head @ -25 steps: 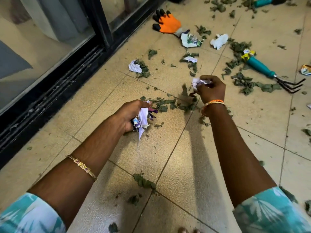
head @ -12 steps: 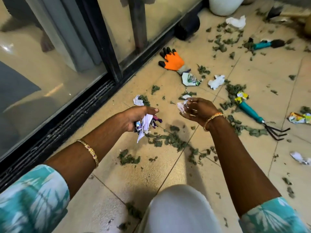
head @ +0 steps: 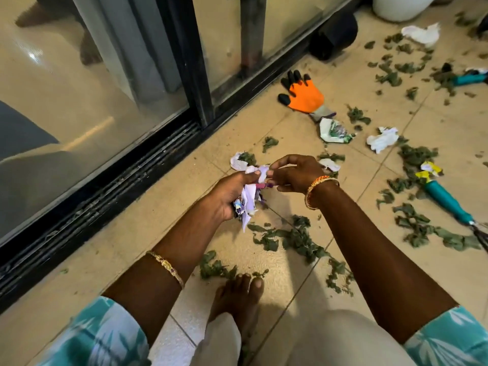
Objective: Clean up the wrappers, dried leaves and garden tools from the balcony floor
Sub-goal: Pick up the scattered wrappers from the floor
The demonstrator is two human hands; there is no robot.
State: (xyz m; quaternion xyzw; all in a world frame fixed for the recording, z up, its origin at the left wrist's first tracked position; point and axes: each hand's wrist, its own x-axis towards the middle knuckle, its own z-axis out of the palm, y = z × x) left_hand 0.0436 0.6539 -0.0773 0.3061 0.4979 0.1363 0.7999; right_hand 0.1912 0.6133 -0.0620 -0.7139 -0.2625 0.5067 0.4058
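Note:
My left hand (head: 229, 191) grips a bunch of crumpled white and purple wrappers (head: 248, 200) above the tiled floor. My right hand (head: 293, 171) meets it, its fingertips pinching a small white wrapper (head: 260, 169) at the top of the bunch. More wrappers lie on the floor: one by my hands (head: 237, 161), one printed (head: 334, 132), one white (head: 383, 140), one far back (head: 422, 34). Dried leaves (head: 295, 240) are scattered all around. A teal-handled hand rake (head: 449, 202) lies at the right, a second teal tool (head: 470, 78) at the far right. An orange and black glove (head: 302, 93) lies near the door.
A black-framed sliding glass door and its track (head: 111, 191) run along the left. A black cylinder (head: 334, 35) and a white pot (head: 401, 6) stand at the back. My bare foot (head: 237, 297) rests on the tiles below my arms.
My right hand has carried the small white wrapper left to the bunch in my left hand. The view has pulled back and up, and my foot and legs now show.

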